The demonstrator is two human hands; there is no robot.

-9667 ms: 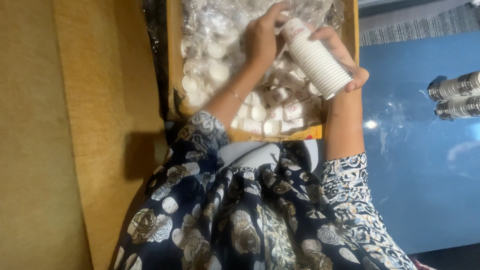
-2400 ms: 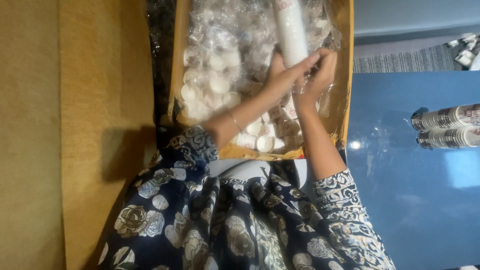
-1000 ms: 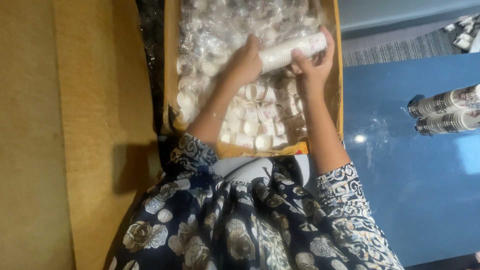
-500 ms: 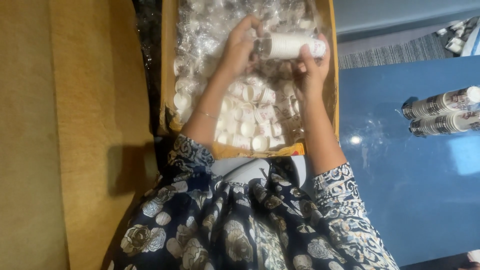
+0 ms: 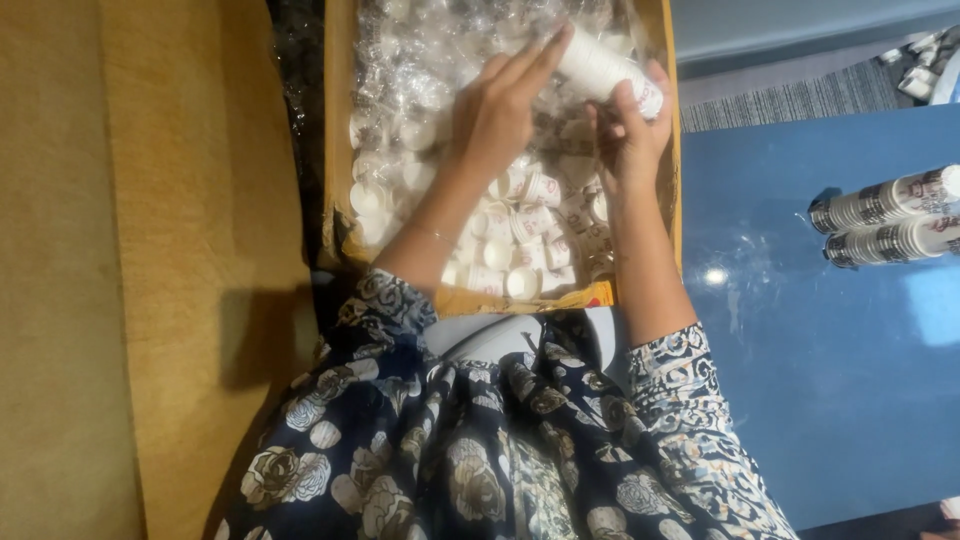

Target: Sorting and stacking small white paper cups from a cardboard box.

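I am bent over a cardboard box [image 5: 336, 150] with tan, slightly frayed walls, and it is packed with small white paper cups [image 5: 520, 235]. Toward my lap they lie loose, tipped every way, some showing round rims and some their ribbed sides; farther from me they sit under crinkled clear plastic wrap [image 5: 420, 60] that catches the light and blurs their shapes. My right hand [image 5: 632, 135] has its grip clenched round a stack of white cups [image 5: 605, 68], a ribbed cylinder lying slanted above the far right part of the box, its lower end against my fingers. My left hand [image 5: 497, 110] lies flat and released, fingers stretched along the stack's upper side, the tips touching it without curling round. Both forearms reach out of sleeves in a dark fabric printed with pale roses, the same cloth that covers my lap [image 5: 480, 440]. To my right runs a glossy blue counter [image 5: 820, 340] with a bright glint on it, and on it, well apart from the box, two more cup stacks [image 5: 890, 215] lie side by side, white with dark banding. To my left is a coarse ochre woven surface [image 5: 150, 250].
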